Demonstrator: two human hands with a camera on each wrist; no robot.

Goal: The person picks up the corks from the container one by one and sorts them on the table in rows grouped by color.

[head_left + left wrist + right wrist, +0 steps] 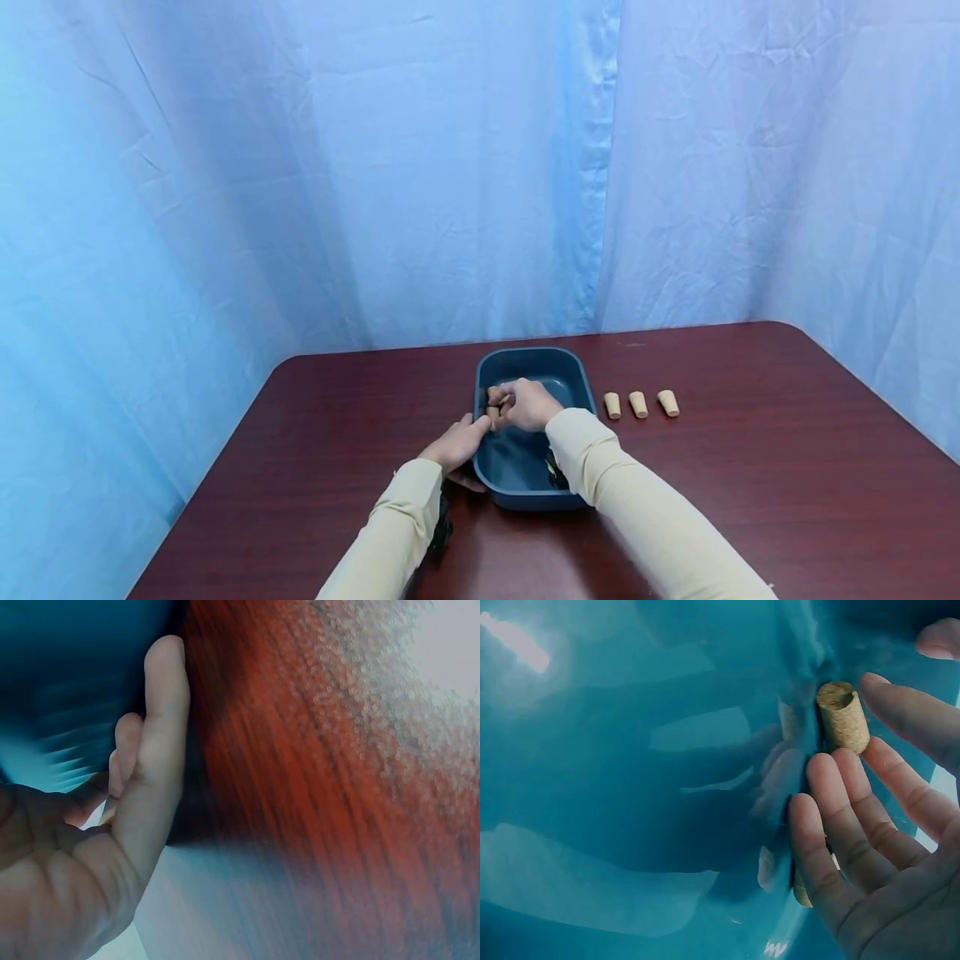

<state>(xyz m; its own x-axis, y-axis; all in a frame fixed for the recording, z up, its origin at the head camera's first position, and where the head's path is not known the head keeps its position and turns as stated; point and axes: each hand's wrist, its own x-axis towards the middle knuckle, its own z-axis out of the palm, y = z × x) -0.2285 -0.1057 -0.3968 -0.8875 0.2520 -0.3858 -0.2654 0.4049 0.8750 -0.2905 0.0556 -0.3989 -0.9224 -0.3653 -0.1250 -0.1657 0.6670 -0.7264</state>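
Observation:
A dark blue rectangular tub [525,500] with rounded corners stands on the table. My left hand [457,446] holds its left wall, thumb over the rim and fingers along the outside; the left wrist view shows the fingers [165,720] against the wall. Inside the tub, my right hand [528,406] is at the left wall. Its thumb and index fingertip pinch a tapered cork stopper [845,724] that has a hollow in its end. Another cork [802,891] lies along the same wall, partly hidden by the fingers. Corks [492,394] also show beside the right hand in the head view.
To the right of the tub, three pale cork stoppers [638,405] stand in a row on the dark red wooden table [750,483]. Light blue curtains [450,167] hang behind the table and at its sides. My right forearm [645,492] crosses the tub's right rim.

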